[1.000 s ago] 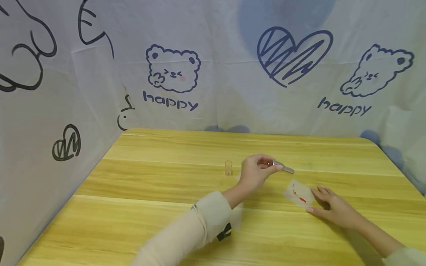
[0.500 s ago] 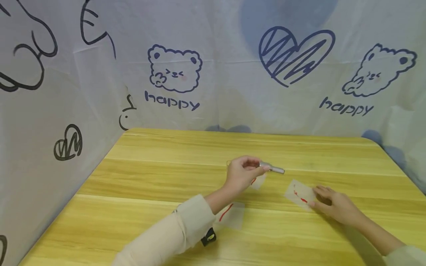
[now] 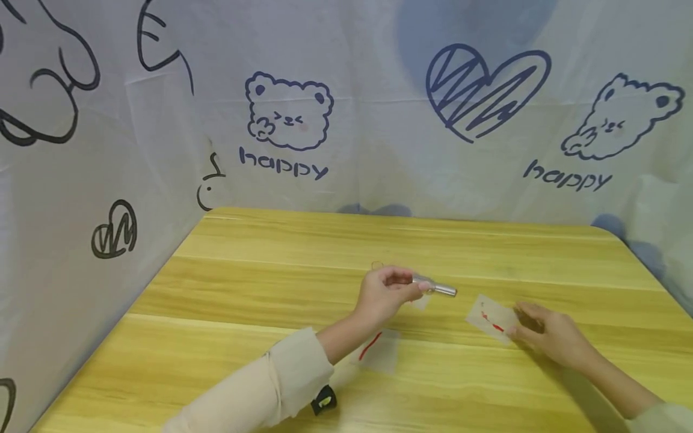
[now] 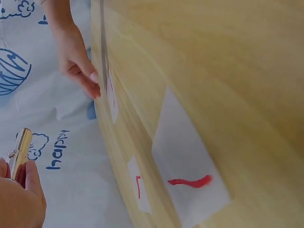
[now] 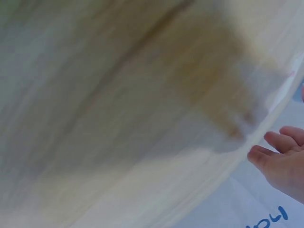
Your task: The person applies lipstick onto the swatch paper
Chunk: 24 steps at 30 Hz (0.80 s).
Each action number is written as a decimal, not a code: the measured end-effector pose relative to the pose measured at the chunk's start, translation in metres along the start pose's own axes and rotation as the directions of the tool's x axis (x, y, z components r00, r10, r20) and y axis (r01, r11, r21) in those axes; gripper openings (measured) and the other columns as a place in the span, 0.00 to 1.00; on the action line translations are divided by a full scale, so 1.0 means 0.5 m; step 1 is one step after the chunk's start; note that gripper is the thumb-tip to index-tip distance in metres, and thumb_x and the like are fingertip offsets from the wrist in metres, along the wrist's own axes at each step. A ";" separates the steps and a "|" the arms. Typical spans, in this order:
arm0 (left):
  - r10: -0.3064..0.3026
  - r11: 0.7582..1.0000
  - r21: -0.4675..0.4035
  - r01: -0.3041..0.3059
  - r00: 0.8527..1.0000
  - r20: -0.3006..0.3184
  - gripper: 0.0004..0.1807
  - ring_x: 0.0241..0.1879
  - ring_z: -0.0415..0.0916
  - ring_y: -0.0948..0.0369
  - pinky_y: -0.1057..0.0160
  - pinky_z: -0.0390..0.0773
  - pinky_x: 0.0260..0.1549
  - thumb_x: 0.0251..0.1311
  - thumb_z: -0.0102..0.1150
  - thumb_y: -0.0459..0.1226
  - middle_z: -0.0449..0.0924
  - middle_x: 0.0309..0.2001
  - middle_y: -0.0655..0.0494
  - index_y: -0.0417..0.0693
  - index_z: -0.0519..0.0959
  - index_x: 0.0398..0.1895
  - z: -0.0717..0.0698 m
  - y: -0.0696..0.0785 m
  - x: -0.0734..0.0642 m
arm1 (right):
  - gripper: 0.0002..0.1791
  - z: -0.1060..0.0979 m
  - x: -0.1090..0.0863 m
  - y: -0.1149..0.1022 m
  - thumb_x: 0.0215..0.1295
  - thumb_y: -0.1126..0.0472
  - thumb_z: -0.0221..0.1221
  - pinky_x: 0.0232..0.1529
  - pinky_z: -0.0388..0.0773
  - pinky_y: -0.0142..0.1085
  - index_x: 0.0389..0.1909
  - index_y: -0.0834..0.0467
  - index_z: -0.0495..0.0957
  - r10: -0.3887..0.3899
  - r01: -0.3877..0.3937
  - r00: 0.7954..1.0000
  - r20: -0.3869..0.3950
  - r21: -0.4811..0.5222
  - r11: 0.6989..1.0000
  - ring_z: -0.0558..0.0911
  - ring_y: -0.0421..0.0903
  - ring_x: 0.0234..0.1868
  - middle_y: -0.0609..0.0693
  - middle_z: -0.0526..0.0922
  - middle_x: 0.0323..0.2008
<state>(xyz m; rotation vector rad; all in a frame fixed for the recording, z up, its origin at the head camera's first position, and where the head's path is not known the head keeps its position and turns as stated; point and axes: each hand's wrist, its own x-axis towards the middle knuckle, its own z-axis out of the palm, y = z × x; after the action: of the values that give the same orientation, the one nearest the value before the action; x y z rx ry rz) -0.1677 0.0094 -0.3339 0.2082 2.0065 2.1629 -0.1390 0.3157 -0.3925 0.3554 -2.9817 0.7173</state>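
Note:
My left hand [image 3: 381, 296] pinches a shiny metal lipstick tube [image 3: 443, 290] between thumb and fingers, raised over the table. In the left wrist view the tube [image 4: 22, 147] looks gold and stands tilted in the fingers. My right hand [image 3: 557, 337] is at the right edge of a white paper square [image 3: 487, 325] bearing a broken red smear, its fingers loosely bent. The right wrist view shows those fingers [image 5: 280, 152] holding nothing. Another paper [image 3: 385, 355] with a red stroke lies nearer me. A third paper [image 3: 421, 302] is partly hidden behind my left hand.
Just the rim of a small clear cylinder [image 3: 377, 264] shows behind my left hand. A black device [image 3: 325, 400] sits at the left sleeve. The wood-grain table [image 3: 260, 276] ends at a white cloth backdrop [image 3: 379, 132] with drawings.
My left hand has moved left and slightly nearer with the lipstick tube, now covering most of the clear cylinder and uncovering the near paper. My right hand's fingers have bent a little.

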 end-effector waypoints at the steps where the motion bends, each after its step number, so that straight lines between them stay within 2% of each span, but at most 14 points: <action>1: -0.008 1.000 -0.025 0.008 1.000 0.000 0.14 0.29 0.80 0.66 0.61 0.84 0.38 0.52 0.65 0.30 0.81 0.34 0.47 0.31 0.78 0.40 -0.002 0.000 -0.003 | 0.32 -0.001 0.000 -0.004 0.59 0.55 0.62 0.43 0.78 0.55 0.56 0.75 0.68 0.000 0.001 1.000 -0.021 0.010 1.000 0.80 0.65 0.41 0.75 0.71 0.53; 2: -0.020 0.998 -0.057 0.020 1.000 0.002 0.14 0.29 0.79 0.66 0.61 0.84 0.39 0.53 0.64 0.30 0.80 0.33 0.48 0.30 0.77 0.41 -0.004 -0.001 -0.006 | 0.31 -0.003 0.000 -0.010 0.59 0.56 0.62 0.37 0.80 0.49 0.56 0.74 0.68 -0.001 0.001 0.999 -0.048 0.020 1.000 0.82 0.57 0.30 0.75 0.72 0.52; 3: -0.029 0.996 -0.086 0.029 1.000 0.004 0.14 0.29 0.79 0.66 0.62 0.84 0.39 0.53 0.63 0.29 0.80 0.32 0.50 0.29 0.77 0.42 -0.006 -0.001 -0.009 | 0.30 -0.005 0.001 -0.016 0.60 0.57 0.61 0.29 0.80 0.43 0.56 0.74 0.69 0.004 -0.002 0.997 -0.074 0.025 1.000 0.78 0.50 0.21 0.75 0.76 0.47; 4: -0.035 0.993 -0.112 0.035 0.999 0.006 0.14 0.29 0.79 0.66 0.63 0.83 0.39 0.54 0.62 0.28 0.79 0.32 0.51 0.29 0.77 0.43 -0.008 -0.001 -0.012 | 0.29 -0.006 0.001 -0.024 0.61 0.57 0.61 0.21 0.76 0.38 0.56 0.73 0.69 0.012 -0.009 0.996 -0.091 0.036 0.999 0.71 0.43 0.13 0.75 0.78 0.39; 5: -0.038 0.991 -0.127 0.039 0.999 0.008 0.14 0.29 0.79 0.67 0.65 0.83 0.39 0.54 0.62 0.28 0.79 0.32 0.52 0.28 0.77 0.44 -0.011 -0.002 -0.015 | 0.29 -0.008 0.002 -0.032 0.61 0.56 0.60 0.15 0.70 0.33 0.57 0.72 0.69 0.023 -0.018 0.994 -0.107 0.047 0.999 0.62 0.39 0.09 0.73 0.79 0.32; 6: -0.042 0.989 -0.140 0.043 0.999 0.011 0.15 0.30 0.79 0.67 0.65 0.83 0.39 0.55 0.61 0.28 0.78 0.32 0.52 0.28 0.76 0.45 -0.013 -0.003 -0.018 | 0.28 -0.009 0.001 -0.041 0.62 0.56 0.60 0.11 0.66 0.31 0.57 0.71 0.69 0.030 -0.022 0.991 -0.130 0.066 0.998 0.67 0.41 0.09 0.73 0.79 0.31; 7: -0.045 0.987 -0.153 0.047 0.999 0.017 0.15 0.31 0.79 0.67 0.65 0.83 0.40 0.56 0.60 0.28 0.78 0.32 0.53 0.28 0.75 0.47 -0.016 -0.005 -0.021 | 0.28 -0.010 0.001 -0.050 0.62 0.56 0.60 0.09 0.59 0.28 0.56 0.71 0.70 0.039 -0.026 0.987 -0.154 0.084 0.996 0.66 0.41 0.08 0.73 0.79 0.31; 9: -0.054 0.983 -0.175 0.057 0.998 0.024 0.16 0.32 0.79 0.66 0.66 0.83 0.41 0.57 0.58 0.27 0.78 0.34 0.52 0.28 0.74 0.48 -0.022 -0.009 -0.025 | 0.25 -0.010 0.000 -0.070 0.60 0.58 0.61 0.09 0.66 0.28 0.54 0.70 0.73 0.053 -0.029 0.978 -0.199 0.121 0.992 0.81 0.52 0.19 0.71 0.80 0.29; 12: -0.053 0.981 -0.183 0.057 0.998 0.027 0.16 0.33 0.80 0.65 0.66 0.82 0.42 0.59 0.57 0.27 0.80 0.37 0.47 0.27 0.73 0.50 -0.030 -0.016 -0.029 | 0.21 -0.007 -0.003 -0.100 0.60 0.60 0.61 0.19 0.74 0.24 0.51 0.68 0.76 0.085 -0.036 0.971 -0.226 0.210 0.977 0.85 0.47 0.40 0.69 0.78 0.47; 14: -0.056 0.982 -0.180 0.060 0.998 0.025 0.16 0.33 0.81 0.65 0.66 0.82 0.42 0.60 0.55 0.28 0.80 0.38 0.44 0.26 0.73 0.50 -0.036 -0.020 -0.032 | 0.19 -0.002 -0.004 -0.119 0.61 0.60 0.60 0.28 0.77 0.20 0.50 0.67 0.77 0.101 -0.040 0.974 -0.205 0.281 0.959 0.81 0.30 0.39 0.66 0.79 0.48; 16: -0.066 0.983 -0.171 0.070 0.997 0.027 0.16 0.32 0.81 0.66 0.67 0.82 0.41 0.61 0.54 0.29 0.80 0.40 0.43 0.26 0.72 0.51 -0.042 -0.024 -0.035 | 0.18 0.003 -0.007 -0.138 0.63 0.61 0.59 0.31 0.76 0.17 0.51 0.67 0.77 0.098 -0.029 0.978 -0.184 0.343 0.939 0.74 0.18 0.38 0.65 0.80 0.48; 18: -0.080 0.982 -0.168 0.084 0.996 0.029 0.16 0.33 0.81 0.66 0.69 0.82 0.41 0.62 0.53 0.29 0.80 0.41 0.41 0.26 0.72 0.51 -0.047 -0.027 -0.038 | 0.18 0.008 -0.011 -0.157 0.63 0.61 0.58 0.34 0.76 0.17 0.51 0.67 0.76 0.089 -0.016 0.982 -0.165 0.397 0.918 0.74 0.18 0.38 0.60 0.82 0.47; 21: -0.096 0.981 -0.166 0.099 0.995 0.026 0.17 0.33 0.81 0.66 0.69 0.82 0.41 0.63 0.52 0.31 0.80 0.42 0.39 0.26 0.71 0.51 -0.053 -0.032 -0.041 | 0.18 0.017 -0.017 -0.185 0.63 0.61 0.58 0.37 0.77 0.18 0.50 0.67 0.76 0.090 -0.006 0.984 -0.155 0.471 0.882 0.76 0.20 0.39 0.41 0.83 0.45; 24: -0.110 0.981 -0.159 0.112 0.994 0.024 0.17 0.34 0.82 0.65 0.69 0.82 0.41 0.65 0.51 0.33 0.81 0.43 0.38 0.26 0.72 0.51 -0.058 -0.037 -0.045 | 0.17 0.029 -0.021 -0.213 0.63 0.62 0.58 0.38 0.78 0.19 0.50 0.68 0.76 0.108 -0.001 0.981 -0.163 0.550 0.835 0.78 0.22 0.39 0.26 0.79 0.41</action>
<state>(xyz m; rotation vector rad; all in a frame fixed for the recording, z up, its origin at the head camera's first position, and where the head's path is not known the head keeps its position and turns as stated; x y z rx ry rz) -0.1517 -0.0224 -0.3538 0.0875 1.7796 2.2306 -0.1038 0.2191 -0.3594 0.2034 -2.5610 1.5247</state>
